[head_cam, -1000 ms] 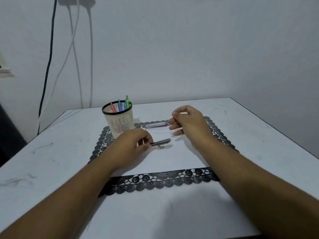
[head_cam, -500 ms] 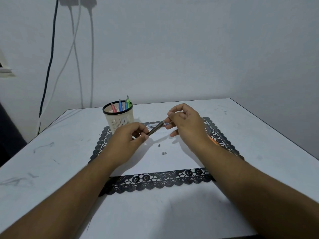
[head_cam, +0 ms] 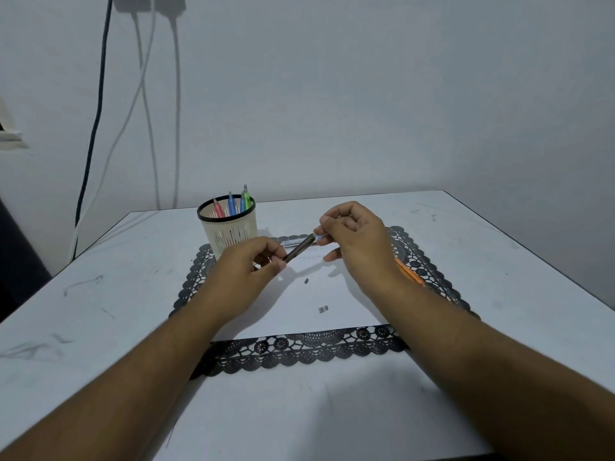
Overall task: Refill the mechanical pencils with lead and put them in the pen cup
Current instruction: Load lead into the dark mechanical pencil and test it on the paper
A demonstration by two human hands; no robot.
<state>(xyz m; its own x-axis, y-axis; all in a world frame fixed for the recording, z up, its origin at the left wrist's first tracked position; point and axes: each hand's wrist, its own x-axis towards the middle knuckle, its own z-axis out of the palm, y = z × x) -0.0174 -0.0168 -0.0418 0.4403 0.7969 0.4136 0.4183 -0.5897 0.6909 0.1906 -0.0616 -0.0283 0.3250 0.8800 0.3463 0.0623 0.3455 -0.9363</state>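
Both hands meet above the middle of the white sheet (head_cam: 299,314), sharing one dark mechanical pencil (head_cam: 299,249) that runs on a slant, low at the left and high at the right. At the lower end, the left hand (head_cam: 246,274) is closed around the barrel, its thumb and fingers wrapped about it. At the upper end, the right hand (head_cam: 357,237) pinches with its fingertips pressed together right against the pencil's tip; whether they hold a lead there is too fine to tell. Behind the dark pencil, another pencil (head_cam: 294,242) with a clear, bluish body lies flat on the mat, partly hidden by the hands. An orange pencil (head_cam: 411,274) lies beside the right wrist, on the black lace placemat (head_cam: 299,352) that frames the sheet. Two small loose parts rest on the paper, apart from each other: a dark one (head_cam: 306,281) just below the hands and a pale one (head_cam: 322,309) nearer the viewer. At the mat's far left corner stands the cream pen cup (head_cam: 229,229), upright, with red, blue and green pencils (head_cam: 231,204) in it. All of it sits on a scuffed white table (head_cam: 100,294).
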